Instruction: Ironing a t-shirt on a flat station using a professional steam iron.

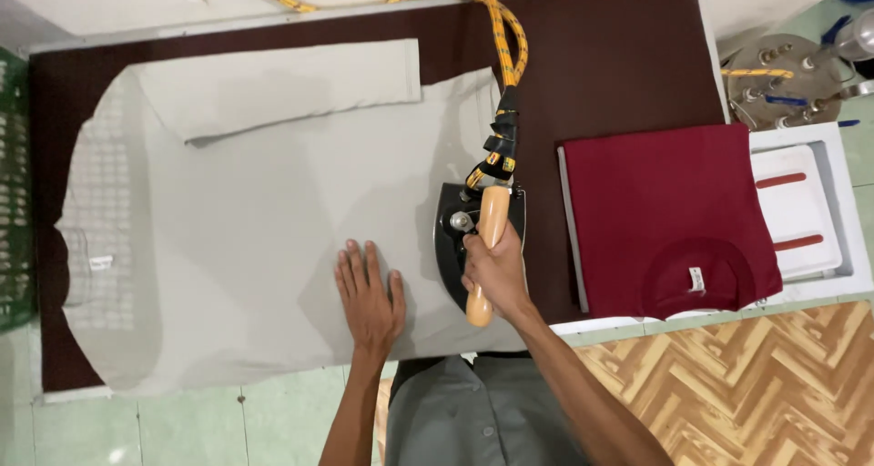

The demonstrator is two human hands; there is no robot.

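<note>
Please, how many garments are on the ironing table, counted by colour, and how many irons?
Light grey shirt spread flat, under the left hand: 1
Dark red folded T-shirt: 1
Black iron with wooden handle, held by the right hand: 1
Total: 3

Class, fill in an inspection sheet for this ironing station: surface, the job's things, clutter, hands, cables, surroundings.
Surface: dark maroon ironing pad, mostly covered.
Job's things: grey shirt spread flat, one sleeve folded across; black iron on its right edge.
Clutter: folded maroon shirt on a white tray.
Hands: left hand flat on the grey shirt; right hand grips the iron's wooden handle.
Cables: yellow braided cord loops from the iron.
Surroundings: green tiles, wood-pattern floor.
</note>
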